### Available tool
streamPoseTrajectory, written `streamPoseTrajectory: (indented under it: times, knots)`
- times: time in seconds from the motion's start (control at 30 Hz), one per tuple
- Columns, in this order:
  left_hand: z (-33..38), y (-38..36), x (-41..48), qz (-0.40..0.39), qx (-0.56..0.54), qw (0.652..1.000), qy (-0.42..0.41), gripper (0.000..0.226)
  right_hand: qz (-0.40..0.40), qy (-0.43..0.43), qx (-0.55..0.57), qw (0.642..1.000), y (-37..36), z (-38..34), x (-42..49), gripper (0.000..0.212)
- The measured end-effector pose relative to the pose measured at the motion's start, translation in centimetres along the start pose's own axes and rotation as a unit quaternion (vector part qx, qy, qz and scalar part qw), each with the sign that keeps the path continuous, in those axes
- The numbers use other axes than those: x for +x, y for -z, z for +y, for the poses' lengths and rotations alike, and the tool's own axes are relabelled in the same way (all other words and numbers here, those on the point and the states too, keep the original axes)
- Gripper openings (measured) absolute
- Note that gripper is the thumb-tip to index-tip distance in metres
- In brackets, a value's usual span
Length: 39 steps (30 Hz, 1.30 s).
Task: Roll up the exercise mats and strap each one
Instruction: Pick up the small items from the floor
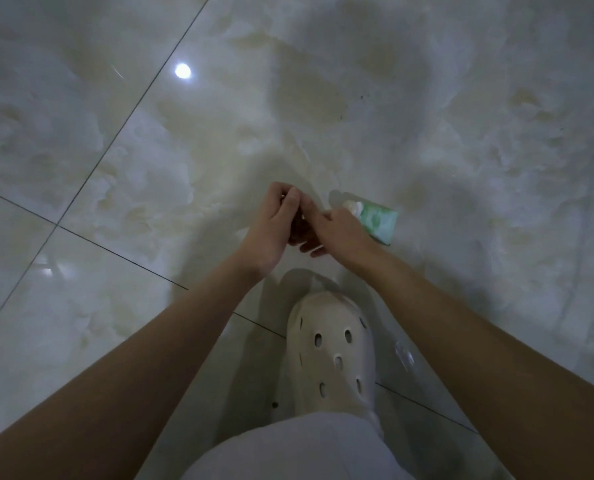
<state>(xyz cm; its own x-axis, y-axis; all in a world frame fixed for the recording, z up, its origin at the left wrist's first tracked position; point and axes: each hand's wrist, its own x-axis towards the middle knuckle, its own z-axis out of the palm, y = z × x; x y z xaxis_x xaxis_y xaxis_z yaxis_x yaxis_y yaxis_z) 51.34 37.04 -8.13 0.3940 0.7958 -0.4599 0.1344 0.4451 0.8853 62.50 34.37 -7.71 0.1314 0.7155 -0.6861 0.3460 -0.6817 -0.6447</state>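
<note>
Close over the pale marble floor [461, 133], both bare forearms reach forward and meet near the middle of the view. The left hand [274, 223] is turned thumb-up, its fingers curled over so that the tips come down against the thumb. The right hand [340, 233] lies back-up just beside it, the forefinger stretched across to touch the left thumb and the other fingers curled underneath. A small dark thing [298, 221] shows in the gap between the two palms. It is too hidden to name, and whether either hand grips it cannot be told. Where the mats lie cannot be told from this view either.

Just beyond the right hand a green-and-white packet [380, 220] lies flat on the floor, its near end covered by the knuckles. Nearer the wearer, below the wrists, a white clog [333, 358] with oval holes stands across a dark tile joint – pale cloth [288, 452] covers the leg above it.
</note>
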Motion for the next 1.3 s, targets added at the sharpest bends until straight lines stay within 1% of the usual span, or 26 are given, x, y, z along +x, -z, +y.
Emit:
streamPoseTrajectory:
  times: [0.03, 0.07, 0.1, 0.13, 0.17, 0.2, 0.23, 0.27, 0.3, 0.33, 0.37, 0.4, 0.5, 0.53, 0.6, 0.67, 0.73, 0.83, 0.9, 0.97, 1.03, 1.1, 1.17, 1.3]
  knots:
    - [-0.1, -0.1, -0.1, -0.007, -0.027, 1.000, 0.010, 0.012, 0.019, 0.014, -0.046, 0.999, 0.0, 0.2, 0.0, 0.055]
    - [-0.1, -0.2, -0.1, -0.007, -0.050, 0.998, 0.028, 0.010, 0.038, 0.033, -0.128, 0.991, 0.0, 0.5, -0.1, 0.049]
    - [-0.2, -0.2, -0.1, -0.001, -0.069, 0.996, 0.052, 0.009, 0.060, 0.055, -0.222, 0.972, -0.2, 0.8, -0.2, 0.041]
    - [-0.2, -0.1, -0.1, 0.010, -0.091, 0.993, 0.076, 0.009, 0.096, 0.081, -0.308, 0.943, -0.4, 1.1, -0.2, 0.035]
    - [-0.3, -0.1, -0.1, 0.026, -0.117, 0.988, 0.098, 0.010, 0.153, 0.102, -0.334, 0.924, -0.3, 1.4, -0.2, 0.031]
    - [-0.3, 0.0, 0.0, 0.043, -0.141, 0.982, 0.116, 0.011, 0.220, 0.122, -0.313, 0.916, -0.1, 1.6, -0.4, 0.027]
    - [-0.3, 0.2, 0.1, 0.056, -0.159, 0.977, 0.128, 0.012, 0.273, 0.135, -0.295, 0.906, 0.2, 1.8, -0.4, 0.028]
    - [-0.4, 0.4, 0.2, 0.063, -0.176, 0.973, 0.135, 0.013, 0.306, 0.132, -0.330, 0.883, 0.5, 2.2, -0.3, 0.037]
    - [-0.4, 0.6, 0.3, 0.066, -0.194, 0.969, 0.139, 0.014, 0.295, 0.098, -0.401, 0.862, 0.9, 2.9, 0.0, 0.050]
    - [-0.4, 0.9, 0.3, 0.068, -0.214, 0.964, 0.144, 0.014, 0.258, 0.054, -0.458, 0.849, 1.2, 3.7, 0.2, 0.060]
    - [-0.3, 1.2, 0.3, 0.070, -0.236, 0.957, 0.152, 0.015, 0.221, 0.016, -0.481, 0.848, 1.6, 4.3, 0.4, 0.064]
    - [-0.3, 1.6, 0.2, 0.074, -0.258, 0.949, 0.165, 0.018, 0.202, -0.008, -0.482, 0.853, 1.8, 4.9, 0.8, 0.063]
    - [0.3, 3.2, -0.5, 0.102, -0.318, 0.918, 0.211, 0.028, 0.193, -0.017, -0.459, 0.867, 2.1, 5.0, 2.0, 0.055]
    - [0.4, 3.9, -0.8, 0.108, -0.329, 0.913, 0.216, 0.031, 0.194, -0.021, -0.436, 0.879, 2.0, 4.4, 2.4, 0.054]
    - [0.8, 5.4, -1.6, 0.114, -0.334, 0.910, 0.219, 0.036, 0.181, -0.030, -0.353, 0.917, 1.7, 2.8, 2.7, 0.048]
    - [1.2, 7.2, -2.6, 0.119, -0.329, 0.909, 0.227, 0.040, 0.153, 0.013, -0.289, 0.945, 0.7, 0.5, 2.6, 0.038]
    - [2.0, 9.2, -3.8, 0.126, -0.326, 0.908, 0.233, 0.044, 0.134, 0.081, -0.245, 0.957, -0.7, -2.3, 1.9, 0.028]
    - [3.8, 12.2, -6.3, 0.131, -0.356, 0.898, 0.224, 0.051, 0.107, 0.155, -0.166, 0.968, -3.5, -7.4, 0.2, 0.018]
    - [5.1, 14.0, -8.0, 0.146, -0.369, 0.895, 0.205, 0.057, 0.058, 0.194, -0.103, 0.974, -5.3, -11.0, -1.5, 0.022]
    - [6.4, 15.7, -9.6, 0.168, -0.379, 0.892, 0.180, 0.060, -0.007, 0.228, -0.057, 0.972, -6.9, -14.3, -3.6, 0.030]
    - [8.0, 17.1, -11.1, 0.181, -0.394, 0.887, 0.156, 0.055, -0.059, 0.254, -0.065, 0.963, -8.2, -17.0, -5.7, 0.038]
    - [9.8, 18.2, -12.7, 0.178, -0.413, 0.883, 0.131, 0.051, -0.092, 0.284, -0.092, 0.950, -9.4, -19.3, -7.8, 0.040]
    - [11.5, 19.0, -14.4, 0.178, -0.420, 0.884, 0.104, 0.047, -0.104, 0.312, -0.109, 0.938, -10.5, -21.4, -9.9, 0.037]
    - [13.8, 20.5, -17.7, 0.206, -0.400, 0.890, 0.070, 0.044, -0.100, 0.376, -0.164, 0.906, -12.0, -25.0, -13.6, 0.036]
